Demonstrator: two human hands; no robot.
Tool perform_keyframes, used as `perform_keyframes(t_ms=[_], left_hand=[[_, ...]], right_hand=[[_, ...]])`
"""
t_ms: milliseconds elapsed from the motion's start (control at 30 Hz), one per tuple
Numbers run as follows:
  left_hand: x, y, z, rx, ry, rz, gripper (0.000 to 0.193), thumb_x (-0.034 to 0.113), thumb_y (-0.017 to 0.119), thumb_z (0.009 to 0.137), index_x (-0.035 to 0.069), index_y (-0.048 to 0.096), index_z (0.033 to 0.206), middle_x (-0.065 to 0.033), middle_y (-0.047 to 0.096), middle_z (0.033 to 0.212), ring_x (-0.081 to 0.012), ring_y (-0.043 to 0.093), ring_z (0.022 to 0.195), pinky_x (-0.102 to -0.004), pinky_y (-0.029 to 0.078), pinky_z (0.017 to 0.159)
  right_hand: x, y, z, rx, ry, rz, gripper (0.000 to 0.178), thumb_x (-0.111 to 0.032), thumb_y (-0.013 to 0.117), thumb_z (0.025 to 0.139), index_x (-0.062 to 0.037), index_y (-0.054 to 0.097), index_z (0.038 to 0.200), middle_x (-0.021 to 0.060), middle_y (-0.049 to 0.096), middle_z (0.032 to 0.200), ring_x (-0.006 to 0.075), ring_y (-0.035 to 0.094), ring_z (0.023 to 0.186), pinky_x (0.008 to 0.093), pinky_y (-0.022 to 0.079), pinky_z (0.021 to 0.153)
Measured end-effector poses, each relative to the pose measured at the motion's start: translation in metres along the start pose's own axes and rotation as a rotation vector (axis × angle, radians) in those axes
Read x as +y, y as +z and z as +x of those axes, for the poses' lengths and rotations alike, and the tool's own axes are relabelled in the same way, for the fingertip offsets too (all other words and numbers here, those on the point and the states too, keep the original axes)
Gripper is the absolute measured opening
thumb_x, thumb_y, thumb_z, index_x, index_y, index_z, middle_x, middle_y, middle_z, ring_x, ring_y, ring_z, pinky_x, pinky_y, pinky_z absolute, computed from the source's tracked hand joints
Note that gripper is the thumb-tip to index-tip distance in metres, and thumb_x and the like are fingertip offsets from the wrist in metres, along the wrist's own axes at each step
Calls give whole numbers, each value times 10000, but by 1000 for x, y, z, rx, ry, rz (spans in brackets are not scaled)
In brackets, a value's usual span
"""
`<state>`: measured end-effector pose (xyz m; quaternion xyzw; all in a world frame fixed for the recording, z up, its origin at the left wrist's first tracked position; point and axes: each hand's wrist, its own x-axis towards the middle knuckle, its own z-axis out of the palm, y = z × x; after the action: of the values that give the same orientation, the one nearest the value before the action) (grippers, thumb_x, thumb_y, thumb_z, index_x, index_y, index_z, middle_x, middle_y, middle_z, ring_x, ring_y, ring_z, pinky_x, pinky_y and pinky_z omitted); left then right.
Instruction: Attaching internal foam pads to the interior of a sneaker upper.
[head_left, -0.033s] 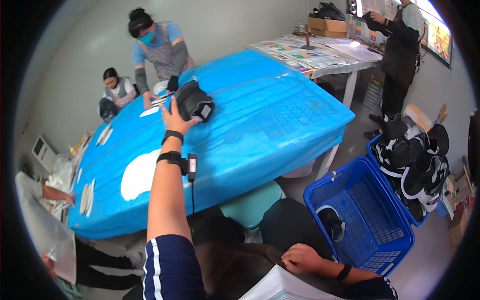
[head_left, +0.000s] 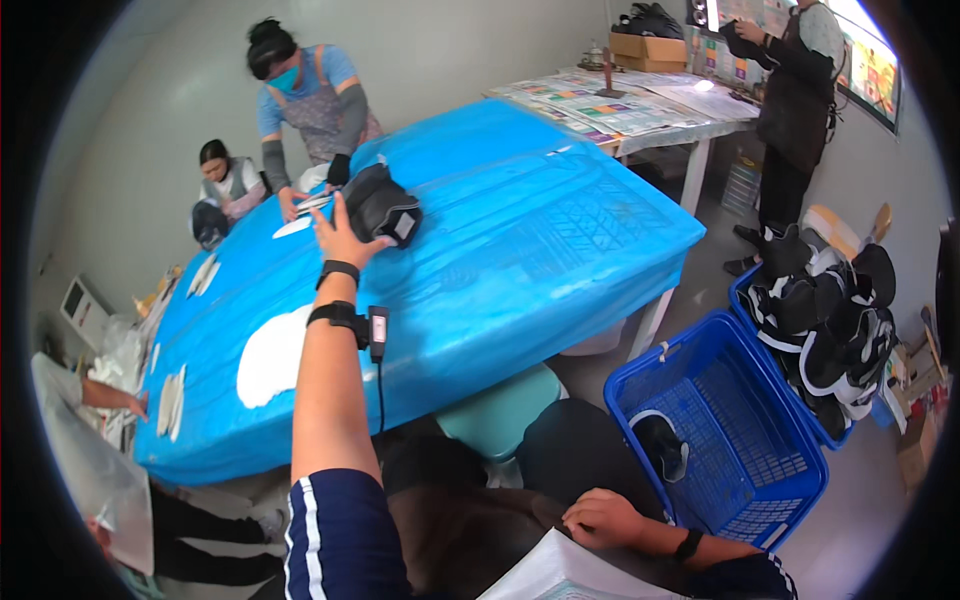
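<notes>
1. The surface [head_left: 520, 240] is taking up most of the view: a long table under a bright blue plastic cover, running away from the person, with white shoe-sole pieces [head_left: 270, 360] lying on its near and left parts.
2. Two co-workers are working at the far left edge of the surface, one standing in a blue top and apron [head_left: 315, 95], one lower beside [head_left: 228, 180]; another person is standing at a paper-covered table [head_left: 630, 100] at the back right.
3. Two blue baskets are sitting on the floor at the right: the farther one [head_left: 760, 300] is heaped with black and white shoe uppers, the nearer one [head_left: 720, 440] is holding only one piece.
4. The left hand [head_left: 340, 235] is stretching out over the surface, its fingers [head_left: 325, 212] spread apart and lying against the near side of a black shoe upper [head_left: 385, 210], which is sitting on the blue cover towards the far left.
5. The right hand [head_left: 605, 520] is resting low by the lap, fingers loosely curled on a white sheet [head_left: 560, 575]; whether it is gripping is not clear.
6. As a judgement, the step in hand is reaching for or setting down the shoe upper; the next move seems to be calling for closing the fingers round it, or drawing the arm back.
</notes>
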<state>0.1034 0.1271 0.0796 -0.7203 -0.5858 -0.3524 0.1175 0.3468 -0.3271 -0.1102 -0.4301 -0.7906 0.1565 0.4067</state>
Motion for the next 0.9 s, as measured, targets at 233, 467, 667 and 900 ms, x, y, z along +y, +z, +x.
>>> perform_keyframes(t_ms=[233, 467, 667, 900], left_hand=[[-16, 18, 28, -271, 23, -265, 1342, 376, 866, 473, 35, -7, 1434, -283, 279, 1361, -457, 316, 1241, -465, 299, 1032], [-5, -3, -9, 203, 100, -120, 1227, 304, 814, 504, -1, 56, 1418, -277, 349, 1255, -434, 354, 1159, -458, 290, 1010], [9, -68, -77, 101, 349, -398, 1179, 270, 794, 491, -21, 110, 1406, -239, 350, 1257, -397, 329, 1175, -457, 235, 1036], [45, -172, -190, -241, 484, -957, 1294, 241, 861, 528, 154, -46, 1447, -125, 110, 1428, -285, 178, 1336, -535, 338, 995]], right_hand=[[14, -9, -1, -7, -24, 95, 57, -88, 655, 701, -91, 626, 751, 3, 651, 813, 179, 607, 773, 288, 499, 704], [12, -8, 1, 30, -43, 87, 61, -84, 656, 697, -99, 626, 747, 0, 653, 801, 179, 615, 760, 293, 501, 689], [6, -10, 3, -25, -20, 89, 45, -63, 641, 697, -92, 627, 728, 23, 663, 800, 189, 623, 747, 307, 488, 704], [20, -23, 9, 307, 717, 1305, 391, -362, 422, 932, -114, 423, 1234, 95, 500, 1213, 269, 533, 980, 461, 494, 786]])
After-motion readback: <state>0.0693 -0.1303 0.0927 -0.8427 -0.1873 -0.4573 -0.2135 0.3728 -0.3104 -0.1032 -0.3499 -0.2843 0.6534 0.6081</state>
